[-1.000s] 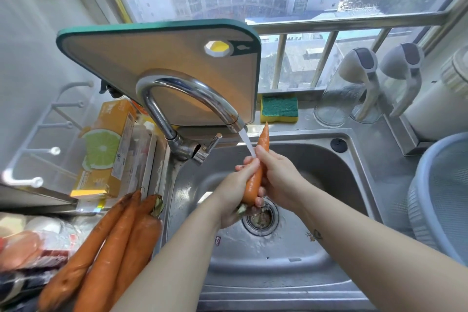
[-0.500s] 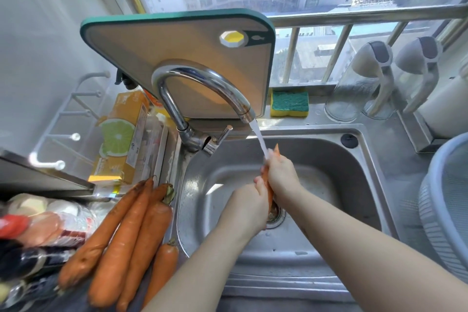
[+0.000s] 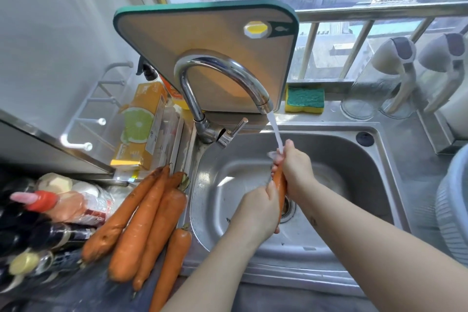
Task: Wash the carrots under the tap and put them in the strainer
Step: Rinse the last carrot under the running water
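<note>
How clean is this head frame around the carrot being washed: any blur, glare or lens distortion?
Head view: wide-angle lens bows the window bars and cutting board; daylight glares off the sink; bottles at lower left are smeared; the left hand, right hand and carrot under the tap read fairly sharp.

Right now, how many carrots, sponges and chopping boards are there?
Carrots: 5. 1 held carrot gripped by left hand and right hand under the tap; 4 loose carrots beside the sink; another may hide beneath.
Sponge: 1
Chopping board: 1
Total: 7
</note>
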`<state>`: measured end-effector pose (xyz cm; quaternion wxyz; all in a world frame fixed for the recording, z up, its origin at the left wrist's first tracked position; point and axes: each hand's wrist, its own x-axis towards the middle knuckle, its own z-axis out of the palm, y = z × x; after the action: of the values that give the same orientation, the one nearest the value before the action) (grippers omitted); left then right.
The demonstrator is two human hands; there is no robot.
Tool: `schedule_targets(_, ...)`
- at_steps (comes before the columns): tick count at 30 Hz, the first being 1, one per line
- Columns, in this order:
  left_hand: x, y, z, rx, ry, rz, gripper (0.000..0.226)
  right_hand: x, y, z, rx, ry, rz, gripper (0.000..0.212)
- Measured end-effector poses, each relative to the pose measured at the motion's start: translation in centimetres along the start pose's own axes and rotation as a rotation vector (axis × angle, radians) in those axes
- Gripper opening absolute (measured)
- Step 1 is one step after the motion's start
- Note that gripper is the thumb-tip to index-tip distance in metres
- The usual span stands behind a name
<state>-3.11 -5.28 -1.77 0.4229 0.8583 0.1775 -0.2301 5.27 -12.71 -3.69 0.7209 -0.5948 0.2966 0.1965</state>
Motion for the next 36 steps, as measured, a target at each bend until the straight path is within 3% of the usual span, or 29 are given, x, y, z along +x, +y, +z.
schedule_targets(2,0.2,-0.4,-0.3,-0.027,0.000,-0.022,0.054,-0.4,-0.4,0.0,0.094,-0.096,0.028,0.037)
schedule_targets(5,0.3,-1.1,-1.4,-0.084,0.005,-0.082,0.050,-1.1,-0.5,-0.2,0.189,-0.242,0.036,0.020)
schedule_targets(9,-0.2,-1.0,-1.0,-0.062,0.026,-0.042,0.050,-1.3,-0.5,-0.1,0.121,-0.194,0.007,0.017)
schedule_targets(12,-0.1,-0.8,-0.6,-0.051,0.046,0.000,0.051,-0.9,-0.8,-0.2,0.168,-0.165,0.052,0.034)
schedule_targets(17,0.2,-1.4,-1.6,-0.098,0.043,-0.034,0.051,-1.3,-1.4,-1.5,0.172,-0.373,0.057,0.018)
schedule_targets(21,-0.2,-1.1,-1.1,-0.023,0.057,0.019,0.052,-1.3,-1.5,-1.0,-0.017,-0.305,-0.038,0.012)
schedule_targets(25,-0.4,-0.9,-0.6,0.087,0.099,0.130,0.050,-0.9,-1.5,-0.7,0.181,-0.103,0.029,0.033)
schedule_targets(28,-0.1,-1.0,-1.0,0.081,0.095,0.142,0.047,-0.6,-1.6,-1.6,0.246,-0.190,0.060,0.041)
schedule_targets(32,0.5,-1.4,-1.3,0.021,0.106,0.134,0.046,-0.9,-1.1,-1.7,-0.012,-0.316,-0.054,0.032)
schedule_targets(36,0.6,-1.4,-1.2,-0.048,0.067,0.086,0.043,-0.7,-0.6,-0.8,-0.171,-0.189,-0.217,0.039)
